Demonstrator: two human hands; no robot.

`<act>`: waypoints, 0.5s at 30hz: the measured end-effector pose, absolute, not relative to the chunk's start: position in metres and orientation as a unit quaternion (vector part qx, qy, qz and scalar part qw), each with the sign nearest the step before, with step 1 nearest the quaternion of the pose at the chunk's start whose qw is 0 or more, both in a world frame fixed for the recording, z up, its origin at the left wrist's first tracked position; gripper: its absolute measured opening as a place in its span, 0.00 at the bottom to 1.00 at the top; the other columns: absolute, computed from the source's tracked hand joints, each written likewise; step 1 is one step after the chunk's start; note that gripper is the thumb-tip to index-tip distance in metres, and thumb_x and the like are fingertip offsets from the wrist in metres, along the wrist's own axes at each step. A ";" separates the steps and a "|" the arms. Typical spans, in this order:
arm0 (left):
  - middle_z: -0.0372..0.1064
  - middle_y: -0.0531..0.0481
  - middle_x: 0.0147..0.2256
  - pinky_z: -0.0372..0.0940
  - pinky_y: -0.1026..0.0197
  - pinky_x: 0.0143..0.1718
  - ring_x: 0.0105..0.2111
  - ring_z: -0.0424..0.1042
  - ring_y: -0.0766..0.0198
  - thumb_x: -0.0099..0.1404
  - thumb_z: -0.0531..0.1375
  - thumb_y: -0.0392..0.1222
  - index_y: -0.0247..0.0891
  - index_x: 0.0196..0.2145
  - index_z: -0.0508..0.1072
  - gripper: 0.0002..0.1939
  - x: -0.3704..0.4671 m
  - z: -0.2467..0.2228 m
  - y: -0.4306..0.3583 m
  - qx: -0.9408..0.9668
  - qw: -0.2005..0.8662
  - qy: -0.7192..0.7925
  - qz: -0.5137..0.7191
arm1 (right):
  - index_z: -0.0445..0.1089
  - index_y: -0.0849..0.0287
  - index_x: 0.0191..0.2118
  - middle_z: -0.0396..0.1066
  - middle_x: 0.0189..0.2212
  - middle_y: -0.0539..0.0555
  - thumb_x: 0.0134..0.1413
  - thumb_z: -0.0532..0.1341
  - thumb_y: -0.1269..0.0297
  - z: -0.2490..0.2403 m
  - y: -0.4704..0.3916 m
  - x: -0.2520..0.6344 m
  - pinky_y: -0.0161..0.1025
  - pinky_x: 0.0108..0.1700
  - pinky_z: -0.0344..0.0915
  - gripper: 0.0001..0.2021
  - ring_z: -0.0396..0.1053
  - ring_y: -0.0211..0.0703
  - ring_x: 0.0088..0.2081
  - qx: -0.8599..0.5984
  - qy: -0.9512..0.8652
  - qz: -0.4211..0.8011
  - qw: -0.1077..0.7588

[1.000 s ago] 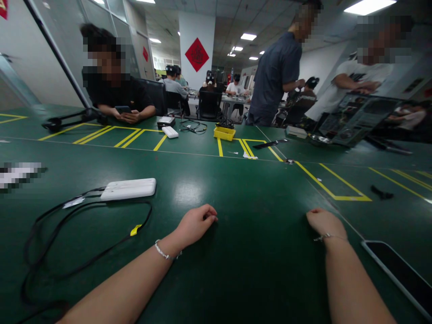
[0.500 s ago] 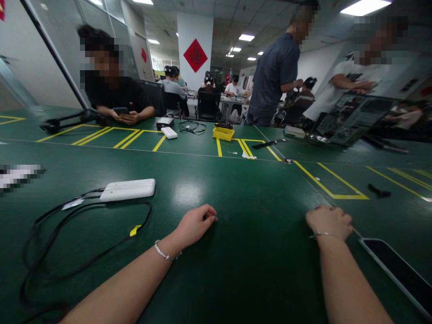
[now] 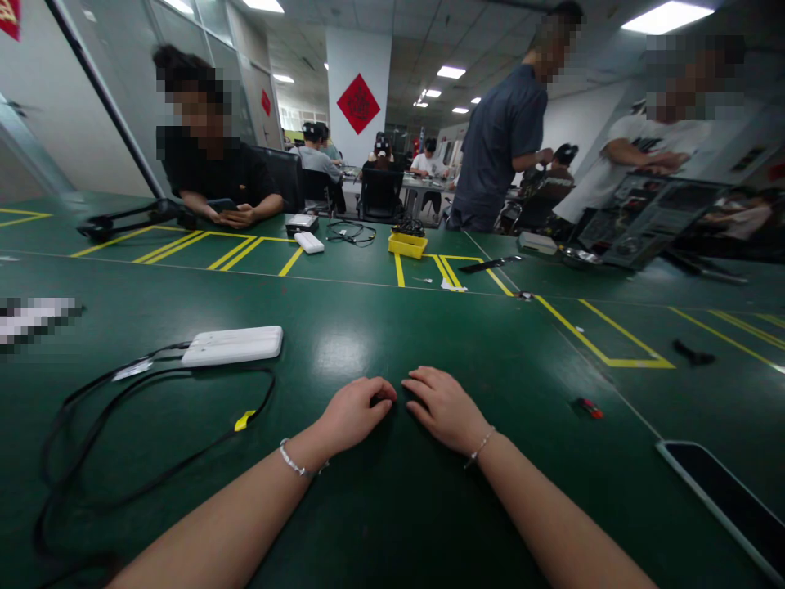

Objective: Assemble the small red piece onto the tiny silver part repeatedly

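My left hand point(image 3: 359, 413) rests on the green table point(image 3: 343, 523), its fingers curled in and the thumb close to the fingertips; no object shows in it. Just to its right is my right hand point(image 3: 446, 406), palm down, with fingers and thumb spread a little apart and nothing held. The fingertips of the two hands face each other across a small gap. A white power bank point(image 3: 233, 346) with black cables point(image 3: 177, 466) lies left of my left hand. A small red and black object point(image 3: 589, 408) lies to the right of my right hand.
A phone-like dark slab point(image 3: 724, 499) with a pale edge lies at the right. Farther back are a yellow bin point(image 3: 407, 245), a white box point(image 3: 310, 242), a black strip point(image 3: 491, 264) and a computer case point(image 3: 656, 221). People sit and stand beyond.
My right hand has moved left, close to my left hand, and its fingers have spread. The small red and black object now shows where that hand was. My left hand has barely moved.
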State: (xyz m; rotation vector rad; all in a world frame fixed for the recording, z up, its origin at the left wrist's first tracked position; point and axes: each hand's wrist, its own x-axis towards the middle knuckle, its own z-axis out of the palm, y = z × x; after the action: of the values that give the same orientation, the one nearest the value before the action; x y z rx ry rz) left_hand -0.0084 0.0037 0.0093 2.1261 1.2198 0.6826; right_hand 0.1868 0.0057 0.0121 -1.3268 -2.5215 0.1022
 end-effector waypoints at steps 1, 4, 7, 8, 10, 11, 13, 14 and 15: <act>0.69 0.52 0.33 0.59 0.60 0.37 0.35 0.66 0.61 0.57 0.51 0.38 0.42 0.34 0.69 0.09 -0.009 0.010 0.004 0.799 0.297 0.457 0.254 | 0.64 0.57 0.47 0.62 0.46 0.58 0.50 0.51 0.62 0.014 0.010 0.200 0.48 0.51 0.51 0.17 0.55 0.49 0.50 -0.503 -0.853 0.010 0.141; 0.69 0.52 0.33 0.60 0.61 0.36 0.36 0.66 0.61 0.57 0.51 0.39 0.42 0.35 0.69 0.09 -0.010 0.012 0.003 0.798 0.302 0.459 0.248 | 0.62 0.60 0.48 0.60 0.48 0.63 0.50 0.49 0.67 0.018 0.020 0.253 0.55 0.49 0.50 0.18 0.52 0.56 0.52 -0.687 -0.711 -0.078 0.128; 0.68 0.52 0.33 0.60 0.61 0.36 0.35 0.66 0.62 0.58 0.51 0.39 0.42 0.35 0.69 0.09 -0.010 0.013 0.003 0.799 0.298 0.465 0.236 | 0.61 0.61 0.49 0.54 0.51 0.67 0.50 0.46 0.67 0.017 0.022 0.306 0.64 0.44 0.50 0.20 0.45 0.66 0.54 -0.849 -0.515 -0.086 0.082; 0.68 0.52 0.33 0.60 0.61 0.36 0.35 0.66 0.62 0.58 0.51 0.39 0.42 0.35 0.69 0.09 -0.010 0.014 0.003 0.800 0.297 0.466 0.231 | 0.61 0.62 0.49 0.53 0.51 0.68 0.51 0.45 0.66 0.016 0.021 0.322 0.64 0.42 0.51 0.20 0.45 0.69 0.54 -0.882 -0.463 -0.064 0.064; 0.68 0.53 0.33 0.60 0.61 0.36 0.35 0.66 0.62 0.58 0.51 0.39 0.42 0.36 0.68 0.09 -0.010 0.015 0.003 0.803 0.296 0.467 0.224 | 0.61 0.64 0.49 0.53 0.50 0.69 0.51 0.43 0.66 0.014 0.019 0.344 0.61 0.40 0.55 0.21 0.48 0.69 0.52 -0.916 -0.398 -0.006 0.040; 0.68 0.53 0.33 0.60 0.61 0.36 0.35 0.66 0.63 0.58 0.51 0.39 0.42 0.36 0.68 0.09 -0.010 0.015 0.002 0.803 0.296 0.467 0.222 | 0.61 0.66 0.49 0.54 0.50 0.70 0.51 0.42 0.67 0.013 0.018 0.351 0.58 0.39 0.57 0.21 0.51 0.68 0.51 -0.922 -0.385 0.016 0.034; 0.68 0.53 0.32 0.60 0.61 0.36 0.35 0.66 0.63 0.58 0.51 0.39 0.42 0.36 0.68 0.09 -0.010 0.016 0.002 0.802 0.295 0.470 0.219 | 0.61 0.70 0.48 0.56 0.48 0.72 0.51 0.42 0.69 0.014 0.017 0.357 0.53 0.39 0.60 0.21 0.55 0.64 0.48 -0.922 -0.386 0.037 0.022; 0.68 0.53 0.32 0.60 0.61 0.36 0.35 0.66 0.63 0.58 0.51 0.39 0.42 0.36 0.68 0.09 -0.011 0.016 0.002 0.802 0.295 0.472 0.218 | 0.61 0.72 0.48 0.56 0.47 0.73 0.50 0.42 0.71 0.016 0.018 0.356 0.51 0.39 0.60 0.21 0.56 0.63 0.48 -0.919 -0.393 0.036 0.015; 0.68 0.52 0.33 0.60 0.62 0.36 0.35 0.66 0.63 0.58 0.51 0.39 0.42 0.36 0.68 0.09 -0.011 0.016 0.002 0.801 0.295 0.473 0.217 | 0.61 0.73 0.48 0.56 0.47 0.73 0.50 0.41 0.71 0.017 0.018 0.354 0.50 0.40 0.60 0.21 0.57 0.62 0.47 -0.916 -0.400 0.032 0.006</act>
State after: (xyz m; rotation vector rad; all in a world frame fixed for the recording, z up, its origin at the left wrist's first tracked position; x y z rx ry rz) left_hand -0.0106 0.0019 0.0163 2.1321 1.2599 0.5787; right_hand 0.3537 0.0182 0.0173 -2.8661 -1.2530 0.0988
